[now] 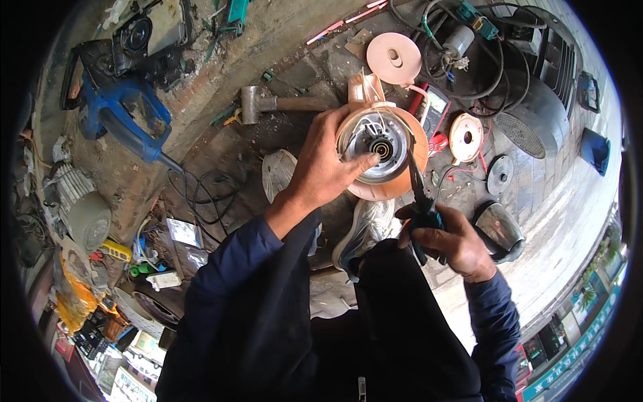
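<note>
A peach electric kettle is tipped so that its open underside faces up, with a metal plate, white wires and a round ringed connector showing at the centre. My left hand grips the kettle's left side, its thumb lying across the metal plate beside the connector. In my right hand are dark pliers with teal and black handles. The pliers' jaws reach up to the right inner rim of the kettle; whether they pinch anything there I cannot tell.
A hammer lies beyond my left hand. Right of the kettle are a multimeter, a peach round base and a dark disc. A peach cover lies beyond. A blue power tool and motor are left.
</note>
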### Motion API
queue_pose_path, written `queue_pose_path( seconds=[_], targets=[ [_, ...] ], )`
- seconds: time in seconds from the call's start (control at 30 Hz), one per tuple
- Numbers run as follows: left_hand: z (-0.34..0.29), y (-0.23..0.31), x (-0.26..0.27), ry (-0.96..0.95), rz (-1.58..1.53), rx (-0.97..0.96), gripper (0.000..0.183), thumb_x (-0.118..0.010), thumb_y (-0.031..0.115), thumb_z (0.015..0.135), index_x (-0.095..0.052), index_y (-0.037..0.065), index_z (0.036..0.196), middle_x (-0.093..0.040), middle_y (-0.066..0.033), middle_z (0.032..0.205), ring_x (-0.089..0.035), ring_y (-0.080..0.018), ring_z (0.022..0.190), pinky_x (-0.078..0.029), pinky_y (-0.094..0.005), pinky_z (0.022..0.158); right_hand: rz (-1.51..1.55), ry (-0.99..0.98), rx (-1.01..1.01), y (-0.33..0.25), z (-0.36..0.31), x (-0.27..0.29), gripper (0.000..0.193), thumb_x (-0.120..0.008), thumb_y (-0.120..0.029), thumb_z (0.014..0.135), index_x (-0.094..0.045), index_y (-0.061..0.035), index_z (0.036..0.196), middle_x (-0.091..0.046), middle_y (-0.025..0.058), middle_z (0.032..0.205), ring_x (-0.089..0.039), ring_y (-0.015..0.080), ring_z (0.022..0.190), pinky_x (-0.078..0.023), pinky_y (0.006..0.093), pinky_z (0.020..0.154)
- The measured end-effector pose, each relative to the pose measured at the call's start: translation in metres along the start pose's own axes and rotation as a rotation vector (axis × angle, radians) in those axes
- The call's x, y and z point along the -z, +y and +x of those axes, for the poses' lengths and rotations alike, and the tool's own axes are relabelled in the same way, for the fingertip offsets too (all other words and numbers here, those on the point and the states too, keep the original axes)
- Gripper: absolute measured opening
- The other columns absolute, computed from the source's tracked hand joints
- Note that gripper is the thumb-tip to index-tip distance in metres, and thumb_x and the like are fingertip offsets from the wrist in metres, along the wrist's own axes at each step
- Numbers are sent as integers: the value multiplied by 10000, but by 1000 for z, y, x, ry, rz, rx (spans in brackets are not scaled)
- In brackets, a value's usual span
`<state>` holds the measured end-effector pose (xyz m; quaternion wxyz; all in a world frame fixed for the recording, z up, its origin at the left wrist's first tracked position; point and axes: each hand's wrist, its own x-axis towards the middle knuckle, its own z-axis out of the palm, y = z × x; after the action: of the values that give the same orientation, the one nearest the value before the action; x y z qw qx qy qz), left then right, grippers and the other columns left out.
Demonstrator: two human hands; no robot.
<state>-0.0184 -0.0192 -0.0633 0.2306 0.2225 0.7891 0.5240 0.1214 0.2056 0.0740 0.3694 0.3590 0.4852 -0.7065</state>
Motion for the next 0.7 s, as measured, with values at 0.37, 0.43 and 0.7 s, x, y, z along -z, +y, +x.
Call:
queue_pose_path(
  seconds=[0.37, 0.43, 0.7],
  targets=[
    [5, -3, 1, -22, -109, -10, 896, -941, 373, 881, -500, -2, 1564, -545, -232, 1489, -548, -376, 1410, -435, -482, 1205, 66, -33, -82, -37, 4, 7, 417, -665, -100, 953, -664, 104, 1316, -793, 182, 1023, -588, 118, 620, -447, 259, 574],
    [6, -5, 1, -36, -115, -17, 886, -938, 369, 888, -501, -2, 1563, -544, -228, 1490, -547, -374, 1414, -436, -480, 1205, -13, 7, 51, -21, -3, 2, 439, -701, -154, 977, -663, 88, 1342, -794, 149, 1042, -638, 121, 700, -492, 260, 641],
    [7, -6, -2, -53, -209, 95, 807, -932, 187, 835, -534, 13, 1515, -559, -229, 1461, -532, -404, 1399, -413, -507, 1214, -19, 605, 418, 67, 57, 21, 223, -687, -115, 1066, -715, 32, 1231, -789, 82, 1101, -716, 169, 1020, -545, 305, 934]
  ],
)
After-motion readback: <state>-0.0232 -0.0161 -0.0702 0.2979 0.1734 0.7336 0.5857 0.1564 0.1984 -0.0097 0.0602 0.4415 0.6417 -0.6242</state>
